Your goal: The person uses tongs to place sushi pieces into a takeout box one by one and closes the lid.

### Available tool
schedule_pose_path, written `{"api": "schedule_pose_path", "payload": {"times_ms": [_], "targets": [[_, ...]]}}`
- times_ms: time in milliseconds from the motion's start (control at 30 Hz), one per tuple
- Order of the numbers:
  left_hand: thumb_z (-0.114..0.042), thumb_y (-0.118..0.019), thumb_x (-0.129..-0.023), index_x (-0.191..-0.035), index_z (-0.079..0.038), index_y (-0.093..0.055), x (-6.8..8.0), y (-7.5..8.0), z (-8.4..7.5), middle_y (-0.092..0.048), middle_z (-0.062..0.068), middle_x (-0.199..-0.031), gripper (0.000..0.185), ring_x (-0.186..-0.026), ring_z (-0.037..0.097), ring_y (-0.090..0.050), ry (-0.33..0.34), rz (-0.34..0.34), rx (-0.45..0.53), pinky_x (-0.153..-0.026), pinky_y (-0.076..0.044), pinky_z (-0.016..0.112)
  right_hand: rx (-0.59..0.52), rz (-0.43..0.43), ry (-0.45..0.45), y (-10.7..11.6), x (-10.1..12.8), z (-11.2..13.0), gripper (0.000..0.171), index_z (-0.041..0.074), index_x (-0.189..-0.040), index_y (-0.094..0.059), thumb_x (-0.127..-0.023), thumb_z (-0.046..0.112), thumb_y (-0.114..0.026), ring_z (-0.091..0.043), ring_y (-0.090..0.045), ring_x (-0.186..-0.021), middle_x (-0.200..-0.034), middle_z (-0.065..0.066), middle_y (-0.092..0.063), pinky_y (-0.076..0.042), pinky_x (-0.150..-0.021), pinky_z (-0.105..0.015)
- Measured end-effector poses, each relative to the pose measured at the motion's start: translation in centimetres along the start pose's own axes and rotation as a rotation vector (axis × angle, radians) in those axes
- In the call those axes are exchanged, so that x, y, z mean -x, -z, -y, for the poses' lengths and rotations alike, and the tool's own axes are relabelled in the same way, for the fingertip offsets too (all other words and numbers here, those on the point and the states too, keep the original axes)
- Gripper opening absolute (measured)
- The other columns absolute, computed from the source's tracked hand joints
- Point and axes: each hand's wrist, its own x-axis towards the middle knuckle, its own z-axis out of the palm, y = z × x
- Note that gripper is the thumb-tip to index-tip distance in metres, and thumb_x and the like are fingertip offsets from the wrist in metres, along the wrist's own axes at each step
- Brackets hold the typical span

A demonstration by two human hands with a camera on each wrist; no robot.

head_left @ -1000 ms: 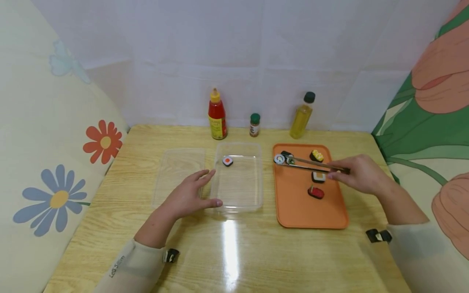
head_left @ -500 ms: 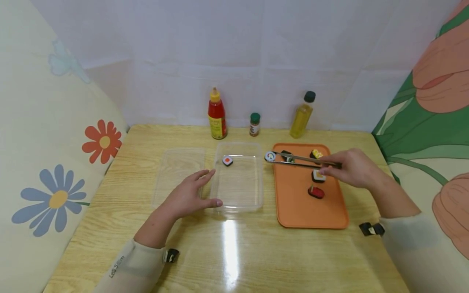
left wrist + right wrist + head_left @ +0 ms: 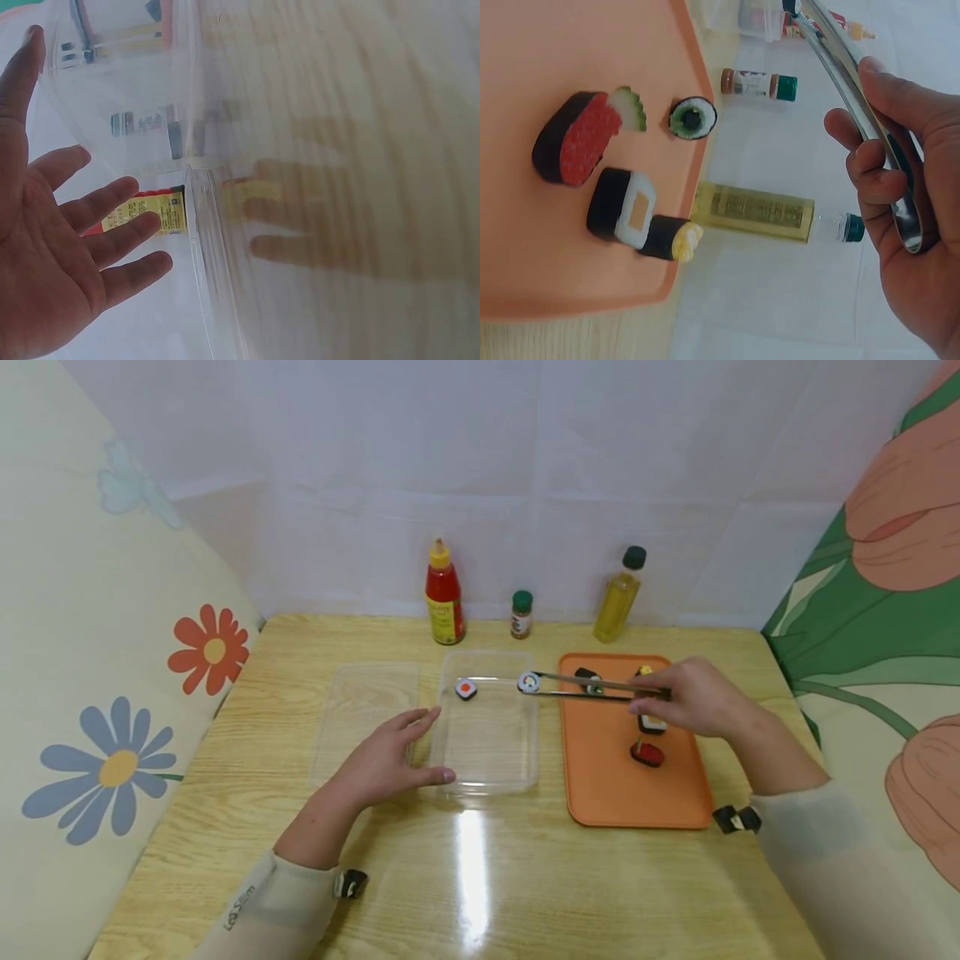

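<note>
My right hand (image 3: 701, 697) grips metal tongs (image 3: 600, 691), whose tips pinch a round sushi roll (image 3: 528, 682) over the right wall of the clear plastic container (image 3: 487, 743). Inside that container lies a sushi roll with an orange-red centre (image 3: 466, 689). Fingers spread, my left hand (image 3: 390, 760) is at the container's left side; whether it touches the wall I cannot tell. On the orange tray (image 3: 637, 797) are a red-topped sushi (image 3: 581, 139), a square sushi roll (image 3: 622, 208), a yellow-topped sushi (image 3: 671, 238) and a roll with a green ring (image 3: 693, 118).
A clear lid (image 3: 367, 702) lies left of the container, partly behind my left hand. Along the back stand a red sauce bottle (image 3: 445, 602), a small green-capped spice jar (image 3: 521, 616) and an oil bottle (image 3: 618, 597). A white cloth (image 3: 375, 527) hangs behind the table.
My right hand has carried the tongs and the round sushi roll leftward, from the tray's left edge to over the container's right side. The left hand has stayed in place.
</note>
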Motion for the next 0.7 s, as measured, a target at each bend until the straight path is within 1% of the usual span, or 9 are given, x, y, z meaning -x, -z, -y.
{"api": "schedule_pose_path", "payload": {"times_ms": [200, 300, 367, 433, 567, 633, 700], "targets": [[-0.076, -0.076, -0.077, -0.165, -0.022, -0.032, 0.0, 0.0, 0.0, -0.034, 0.016, -0.165, 0.113, -0.148, 0.046, -0.034, 0.002, 0.004, 0.004, -0.114, -0.034, 0.066, -0.02, 0.029, -0.013, -0.6, -0.9, 0.4, 0.033, 0.009, -0.123, -0.077, -0.097, 0.028, -0.077, -0.002, -0.044, -0.045, -0.093, 0.002, -0.077, -0.041, -0.048, -0.027], [-0.076, -0.076, -0.077, -0.165, -0.022, -0.032, -0.1, 0.0, 0.0, -0.034, 0.016, -0.165, 0.113, -0.148, 0.045, -0.035, 0.005, 0.006, -0.005, -0.114, -0.035, 0.066, -0.024, 0.037, -0.012, -0.9, -1.3, 0.5, 0.033, 0.01, -0.125, -0.077, -0.097, 0.028, -0.077, -0.002, -0.046, -0.048, -0.101, -0.002, -0.079, -0.044, -0.053, -0.028], [-0.077, -0.076, -0.077, -0.165, -0.022, -0.031, -0.1, 0.0, 0.0, -0.034, 0.016, -0.165, 0.113, -0.148, 0.045, -0.035, 0.008, 0.009, -0.012, -0.114, -0.035, 0.066, -0.027, 0.045, -0.008, -1.2, -1.7, 0.6, 0.033, 0.011, -0.125, -0.077, -0.096, 0.028, -0.077, -0.002, -0.047, -0.048, -0.105, -0.003, -0.079, -0.044, -0.054, -0.029], [-0.077, -0.076, -0.077, -0.165, -0.022, -0.031, -0.1, 0.0, 0.0, -0.034, 0.016, -0.165, 0.113, -0.148, 0.045, -0.035, 0.012, 0.012, -0.016, -0.114, -0.035, 0.066, -0.031, 0.052, -0.003, -1.5, -2.1, 0.7, 0.033, 0.011, -0.124, -0.078, -0.096, 0.027, -0.078, -0.002, -0.045, -0.048, -0.105, -0.002, -0.079, -0.043, -0.054, -0.028], [-0.077, -0.075, -0.077, -0.165, -0.022, -0.031, -0.1, 0.0, -0.1, -0.034, 0.016, -0.165, 0.113, -0.148, 0.045, -0.035, 0.017, 0.017, -0.024, -0.113, -0.036, 0.066, -0.04, 0.056, 0.027, -1.9, -2.7, 0.9, 0.031, 0.012, -0.122, -0.079, -0.094, 0.027, -0.079, -0.003, -0.039, -0.043, -0.092, 0.003, -0.077, -0.039, -0.048, -0.027], [-0.076, -0.075, -0.077, -0.165, -0.022, -0.031, -0.1, 0.0, -0.1, -0.034, 0.016, -0.165, 0.112, -0.148, 0.046, -0.034, 0.018, 0.017, -0.025, -0.113, -0.036, 0.067, -0.027, 0.048, 0.054, -2.2, -3.0, 1.1, 0.031, 0.013, -0.121, -0.079, -0.094, 0.027, -0.08, -0.002, -0.04, -0.044, -0.09, 0.003, -0.077, -0.041, -0.051, -0.028], [-0.076, -0.075, -0.077, -0.165, -0.023, -0.031, -0.1, 0.1, -0.1, -0.034, 0.016, -0.165, 0.112, -0.148, 0.046, -0.034, 0.018, 0.017, -0.024, -0.113, -0.036, 0.067, -0.01, 0.042, 0.074, -2.4, -3.4, 1.2, 0.031, 0.012, -0.12, -0.079, -0.094, 0.028, -0.08, -0.002, -0.042, -0.047, -0.093, 0.0, -0.078, -0.044, -0.054, -0.029]]}}
